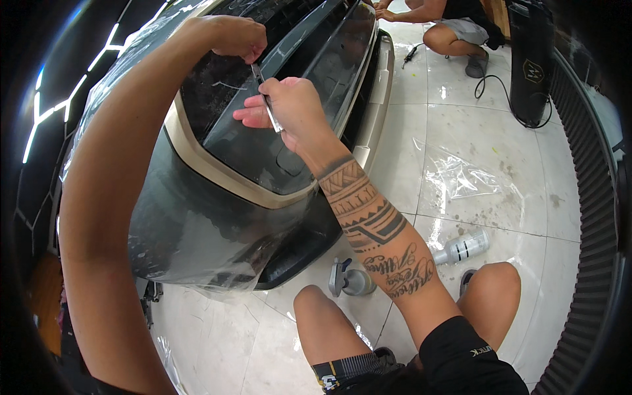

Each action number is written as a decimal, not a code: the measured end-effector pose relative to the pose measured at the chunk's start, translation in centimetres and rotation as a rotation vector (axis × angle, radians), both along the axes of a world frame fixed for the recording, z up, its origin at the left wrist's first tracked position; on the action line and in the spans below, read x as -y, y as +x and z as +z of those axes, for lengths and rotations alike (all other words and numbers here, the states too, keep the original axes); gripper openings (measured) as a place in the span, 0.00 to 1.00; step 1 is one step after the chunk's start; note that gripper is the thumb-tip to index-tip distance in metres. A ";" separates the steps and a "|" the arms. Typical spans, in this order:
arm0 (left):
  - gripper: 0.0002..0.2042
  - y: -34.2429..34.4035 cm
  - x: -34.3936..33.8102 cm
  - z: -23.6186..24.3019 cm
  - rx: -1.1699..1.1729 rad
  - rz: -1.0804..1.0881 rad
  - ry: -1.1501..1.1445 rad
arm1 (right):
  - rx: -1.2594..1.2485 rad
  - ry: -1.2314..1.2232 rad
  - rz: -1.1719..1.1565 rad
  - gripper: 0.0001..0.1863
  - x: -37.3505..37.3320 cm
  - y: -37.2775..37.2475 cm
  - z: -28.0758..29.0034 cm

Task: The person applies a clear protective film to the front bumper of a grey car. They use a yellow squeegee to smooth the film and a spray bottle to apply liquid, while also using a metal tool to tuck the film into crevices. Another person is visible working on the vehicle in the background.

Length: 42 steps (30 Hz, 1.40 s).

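My left hand (pixel 240 39) is pinched on the upper tip of a slim metal utility knife (pixel 272 116). My right hand (pixel 293 108) grips the knife lower down, its thumb on the body and the other fingers partly stretched out behind it. Both hands are above the dark front of a car (pixel 257 158), which has a beige trim band (pixel 217 176). Loose clear film (pixel 191 257) drapes over the lower left of the bodywork and hangs below its edge.
A co-worker (pixel 454 36) crouches by the car's far end, near a black tool (pixel 411 56) and cord. A black upright panel (pixel 530 66) stands right. Spray bottle (pixel 355 282), clear bottle (pixel 464 249) and film scraps (pixel 464 178) lie about my knees. A ribbed black barrier (pixel 573 197) runs along the right.
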<state>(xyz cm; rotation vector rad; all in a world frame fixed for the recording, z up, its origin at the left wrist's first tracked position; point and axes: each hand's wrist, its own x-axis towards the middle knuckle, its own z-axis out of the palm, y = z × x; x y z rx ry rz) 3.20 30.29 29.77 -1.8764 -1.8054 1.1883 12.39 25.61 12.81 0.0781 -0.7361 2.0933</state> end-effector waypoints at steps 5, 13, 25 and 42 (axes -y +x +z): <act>0.05 -0.2 0.8 0.1 0.040 -0.029 0.022 | 0.069 0.038 -0.078 0.11 0.9 -0.4 0.4; 0.04 -1.2 1.0 0.4 -0.037 -0.172 0.001 | 0.155 0.132 -0.127 0.12 1.5 -1.2 1.3; 0.01 -2.7 3.1 -0.3 0.104 -0.253 0.063 | -0.100 -0.163 0.200 0.07 3.4 -2.9 2.5; 0.06 -4.8 2.1 0.0 0.167 -0.310 -0.119 | 0.049 -0.010 0.251 0.10 4.5 -3.0 1.5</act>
